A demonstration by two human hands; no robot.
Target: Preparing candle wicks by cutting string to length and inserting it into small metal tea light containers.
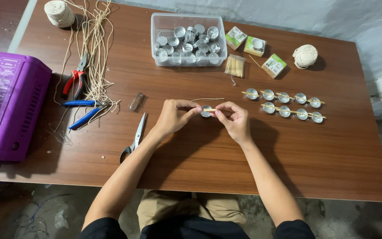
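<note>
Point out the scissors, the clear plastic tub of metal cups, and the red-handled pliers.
scissors [136, 137]: head view, on the blades near the pivot.
clear plastic tub [155, 23]: head view, on its left wall.
red-handled pliers [81, 82]: head view, on one red handle.

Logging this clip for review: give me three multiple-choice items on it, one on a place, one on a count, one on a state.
1. Where are the scissors?
A. Left of the left hand
B. Inside the clear tub
C. By the right-hand twine ball

2. How many small metal cups lie in the two rows?
A. Four
B. Nine
C. Fifteen

3. What is the state of the right hand?
A. Flat on the table
B. Pinching a thin stick across a metal cup
C. Gripping pliers

A: they lie beside the left forearm. B: five plus four. B: fingertips meet at the cup.
</note>
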